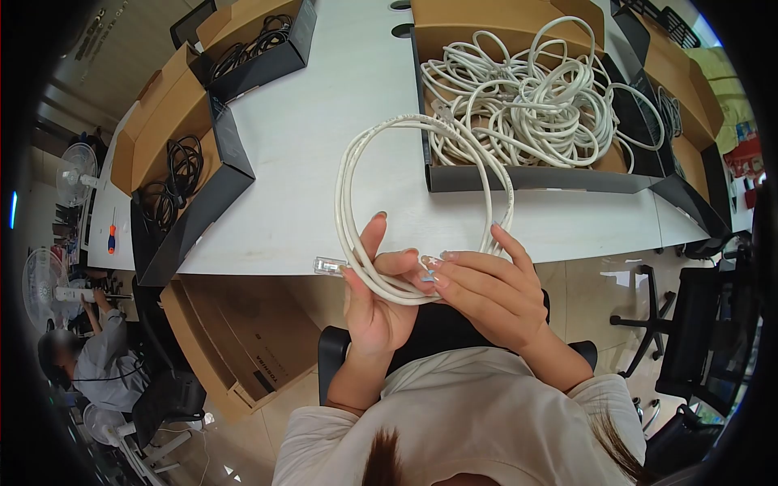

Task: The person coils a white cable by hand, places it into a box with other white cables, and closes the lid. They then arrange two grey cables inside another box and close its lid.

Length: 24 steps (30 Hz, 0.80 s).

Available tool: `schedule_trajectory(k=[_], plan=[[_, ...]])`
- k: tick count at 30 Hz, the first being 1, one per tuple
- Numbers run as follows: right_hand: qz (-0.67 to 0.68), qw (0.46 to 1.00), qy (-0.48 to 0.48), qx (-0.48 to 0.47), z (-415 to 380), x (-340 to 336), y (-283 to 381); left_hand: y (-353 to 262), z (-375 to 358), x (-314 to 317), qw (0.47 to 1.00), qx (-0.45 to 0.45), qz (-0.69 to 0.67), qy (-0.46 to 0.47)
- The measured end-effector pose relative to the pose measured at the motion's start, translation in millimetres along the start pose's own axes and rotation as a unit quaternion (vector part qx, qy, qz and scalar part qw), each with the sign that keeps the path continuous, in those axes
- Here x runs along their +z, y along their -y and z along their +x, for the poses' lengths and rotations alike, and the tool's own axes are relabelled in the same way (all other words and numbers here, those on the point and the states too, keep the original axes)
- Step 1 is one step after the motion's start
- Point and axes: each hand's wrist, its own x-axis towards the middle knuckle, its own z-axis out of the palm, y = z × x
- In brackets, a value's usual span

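A white network cable (347,194), wound into a loose coil of several turns, is held up over the table's front edge. My left hand (381,296) is closed around the lower left of the coil. A clear plug (329,266) at one cable end sticks out to the left of that hand. My right hand (498,296) grips the coil's lower right, its fingertips meeting my left fingers. A small pale blue bit (427,276) shows between the fingertips; I cannot make out what it is.
Behind the coil, a box (527,180) holds a tangle of white cables (559,121). Two boxes on the left hold black cables (174,182). A screwdriver (112,237) lies at far left. Below stands a cardboard box (235,324); another person (113,356) sits at left.
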Motion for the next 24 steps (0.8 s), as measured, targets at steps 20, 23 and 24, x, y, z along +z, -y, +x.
schedule_trajectory(k=[20,23,24], plan=[[0.453,0.752,-0.056,0.475,8,-2,-19,6,-6,-14,0.983,0.008,-0.183,0.010],[0.428,0.762,-0.071,0.481,6,0,-22,11,-12,-23,0.997,-0.002,0.000,0.077],[0.396,0.785,-0.056,0.473,5,1,-23,7,-8,-16,0.993,-0.025,0.059,0.104]])
